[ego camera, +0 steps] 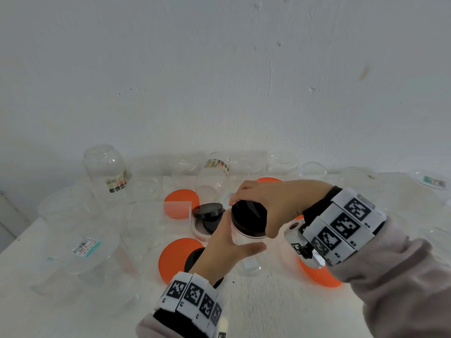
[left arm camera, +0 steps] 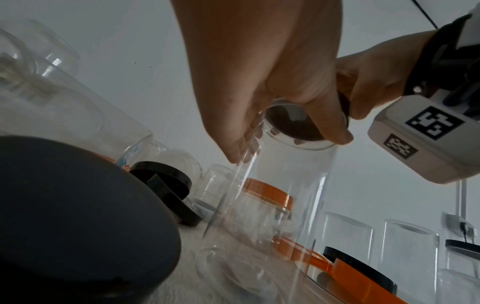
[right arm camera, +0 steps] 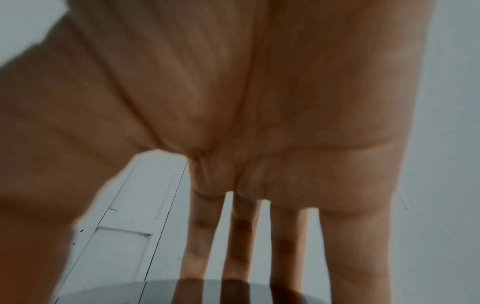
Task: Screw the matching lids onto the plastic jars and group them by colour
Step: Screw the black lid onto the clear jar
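My left hand (ego camera: pixel 227 250) holds the clear jar (left arm camera: pixel 272 195) standing up on the desk (ego camera: pixel 268 313). My right hand (ego camera: pixel 271 203) sits right on top, fingers curled around the black lid (ego camera: pixel 249 219), ready to twist.

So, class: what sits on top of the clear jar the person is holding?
A black lid caps the clear jar, gripped from above by the right hand; the left hand holds the jar's side. The jar looks empty. The lid's threads are hidden.
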A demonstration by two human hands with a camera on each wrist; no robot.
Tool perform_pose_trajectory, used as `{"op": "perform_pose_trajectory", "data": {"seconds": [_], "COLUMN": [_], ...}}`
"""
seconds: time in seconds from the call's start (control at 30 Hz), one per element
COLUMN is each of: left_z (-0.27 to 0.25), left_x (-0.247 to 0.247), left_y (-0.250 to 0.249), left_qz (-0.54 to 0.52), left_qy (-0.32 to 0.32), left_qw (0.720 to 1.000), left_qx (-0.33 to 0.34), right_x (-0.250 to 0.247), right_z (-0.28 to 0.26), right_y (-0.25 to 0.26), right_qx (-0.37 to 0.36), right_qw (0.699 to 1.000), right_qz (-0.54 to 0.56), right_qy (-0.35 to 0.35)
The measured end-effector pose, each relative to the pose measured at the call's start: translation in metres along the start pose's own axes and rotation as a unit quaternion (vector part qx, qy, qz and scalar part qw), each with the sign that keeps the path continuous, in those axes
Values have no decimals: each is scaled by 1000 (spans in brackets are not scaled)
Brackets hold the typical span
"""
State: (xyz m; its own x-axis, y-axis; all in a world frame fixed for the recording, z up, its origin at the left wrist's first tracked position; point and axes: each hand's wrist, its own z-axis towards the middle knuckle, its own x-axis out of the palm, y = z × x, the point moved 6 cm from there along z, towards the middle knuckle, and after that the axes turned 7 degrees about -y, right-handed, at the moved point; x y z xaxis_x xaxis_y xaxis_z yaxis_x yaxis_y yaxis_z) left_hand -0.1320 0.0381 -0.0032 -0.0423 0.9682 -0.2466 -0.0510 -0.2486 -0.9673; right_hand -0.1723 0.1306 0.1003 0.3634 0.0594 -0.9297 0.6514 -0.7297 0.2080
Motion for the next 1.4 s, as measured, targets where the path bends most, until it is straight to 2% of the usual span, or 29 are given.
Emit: {"op": "perform_pose_trajectory", "data": {"seconds": [0.63,0.9,1.2,1.4], "left_z": [0,0,0,-1], "left_x": [0,-1,0,-1], "left_y": [-5,-5,-9,-6], "left_qz": [-13,-13,-19,-13], "left_qy": [24,15,20,15], "left_qw": [999,1000,999,1000], "left_qx": [19,10,20,7], "right_x": [-5,-8,-6,-7], "right_z": [-8,-4,-4,1], "right_y": [12,11,10,9], "right_qx": [-48,-40,-64,-39], "right_qw": [997,998,995,996], "right_qz": [-44,-50,-70,-76], "right_qy": [30,25,28,22]}}
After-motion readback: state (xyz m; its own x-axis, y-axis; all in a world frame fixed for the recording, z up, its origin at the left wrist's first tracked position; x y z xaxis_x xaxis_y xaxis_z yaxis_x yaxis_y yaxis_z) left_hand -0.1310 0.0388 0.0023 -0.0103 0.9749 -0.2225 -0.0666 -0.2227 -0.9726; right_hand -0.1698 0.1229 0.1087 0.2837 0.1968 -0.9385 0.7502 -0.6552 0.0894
